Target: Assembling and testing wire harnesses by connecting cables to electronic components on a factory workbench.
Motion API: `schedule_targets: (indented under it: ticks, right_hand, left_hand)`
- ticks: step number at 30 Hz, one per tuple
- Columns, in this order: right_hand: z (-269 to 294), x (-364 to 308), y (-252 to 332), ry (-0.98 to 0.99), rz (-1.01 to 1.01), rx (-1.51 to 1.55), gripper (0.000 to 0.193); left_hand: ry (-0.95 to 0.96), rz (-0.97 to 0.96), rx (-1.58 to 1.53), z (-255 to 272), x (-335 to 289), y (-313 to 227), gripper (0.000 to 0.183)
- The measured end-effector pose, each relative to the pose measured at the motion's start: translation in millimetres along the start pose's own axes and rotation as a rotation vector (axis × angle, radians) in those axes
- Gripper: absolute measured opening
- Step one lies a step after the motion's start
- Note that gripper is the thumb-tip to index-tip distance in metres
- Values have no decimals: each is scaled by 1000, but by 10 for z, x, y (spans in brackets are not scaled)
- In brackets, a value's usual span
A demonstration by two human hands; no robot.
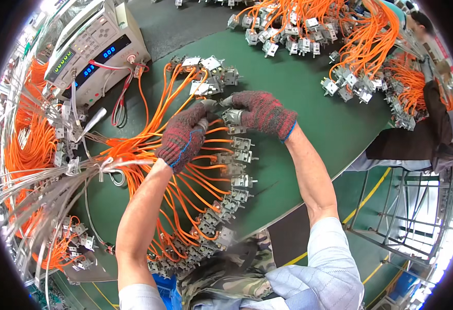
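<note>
Dark grey-and-red knit gloves cover both hands. My left hand [182, 135] is closed over the orange cables [151, 126], its fingertips pressed together near the upper end of the fan; what they pinch is hidden. Opposite it, my right hand [265, 114] has thumb and fingers closed around a small silvery metal block [233, 118] at a cable's end. Below, a curved row of similar metal blocks [243, 155] ends the other cables. Another cluster of metal blocks [213, 75] lies just beyond my fingertips. At the left, a pale tie [107, 165] bunches the cables.
A bench instrument [94, 57] with lit displays stands at the upper left, leads plugged into it. More orange cable bundles [360, 46] with metal ends lie at the far side of the green table [283, 170]. Another person's dark sleeve [433, 113] shows at the right, above a metal rack [402, 212].
</note>
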State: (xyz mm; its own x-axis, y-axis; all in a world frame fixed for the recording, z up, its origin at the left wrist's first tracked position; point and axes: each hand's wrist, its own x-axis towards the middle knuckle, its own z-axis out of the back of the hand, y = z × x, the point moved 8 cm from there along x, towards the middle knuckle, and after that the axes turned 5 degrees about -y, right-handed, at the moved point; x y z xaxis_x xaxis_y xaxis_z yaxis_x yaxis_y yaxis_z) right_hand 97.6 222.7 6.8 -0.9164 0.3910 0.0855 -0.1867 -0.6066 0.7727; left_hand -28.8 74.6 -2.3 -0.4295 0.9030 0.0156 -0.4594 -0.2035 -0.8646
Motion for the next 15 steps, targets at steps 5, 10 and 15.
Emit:
schedule_targets:
  ticks: [5, 10, 15]
  right_hand:
    - [-71, -179, 182, -95, 81, -28, 36]
    - [-29, -354, 311, -220, 143, -122, 30]
    - [-35, -242, 112, -15, -188, 101, 27]
  left_hand:
    - [119, 202, -81, -2, 36, 16, 46]
    - [-51, -54, 264, 112, 26, -281, 43]
    - [-295, -251, 608, 93, -129, -493, 42]
